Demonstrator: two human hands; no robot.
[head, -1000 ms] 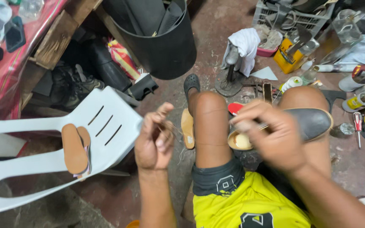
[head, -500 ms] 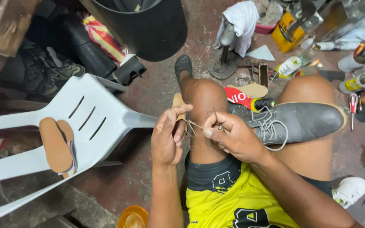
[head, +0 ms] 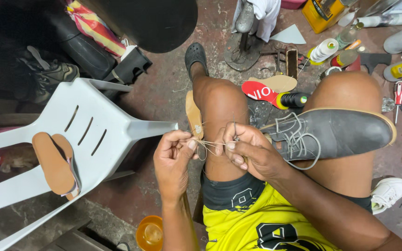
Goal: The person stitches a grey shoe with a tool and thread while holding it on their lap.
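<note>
Thread [head: 205, 145] pinched (both hands [head: 175, 155]).

Bare floor [head: 164, 100] lies open just right of the chair [head: 94, 135]. Beyond the chair, a bin [head: 154, 21] blocks. Far right of it, tools [head: 350, 56] crowd.

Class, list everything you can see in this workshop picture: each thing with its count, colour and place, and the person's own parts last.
Grey leather lace-up shoe: one, lying across the right thigh.
Pale thread: one strand, stretched between both hands.
White plastic chair: one, tipped over at left.
Tan flat insoles: two, on the chair.
Tan sole piece: one, on the floor beside the left knee.
Red insole: one, between the knees.
White thread spool: one, upper right.
White sneaker: one, lower right.
Orange round cup: one, bottom centre.
Black bucket: one, top.
Left hand: pinches the thread.
Right hand: pinches the thread.
</note>
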